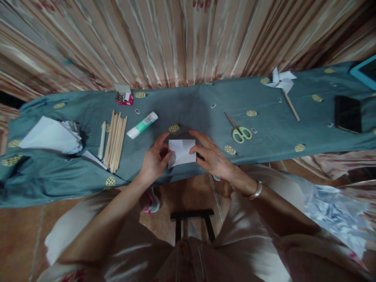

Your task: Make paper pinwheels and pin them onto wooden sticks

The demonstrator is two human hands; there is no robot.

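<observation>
At the tabletop's (pixel 188 111) near edge, the left hand (pixel 156 158) and right hand (pixel 212 154), both loosely curled, hold a white paper (pixel 181 152) by its sides, right fingertips partly hiding it.

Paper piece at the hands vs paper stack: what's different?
Size: paper piece is smaller; paper stack spreads wider.
Outline: paper piece is roughly rectangular; paper stack has uneven, layered edges.
Contact: left hand and right hand touch the paper piece; neither touches the paper stack.
Shared: both white.
</observation>
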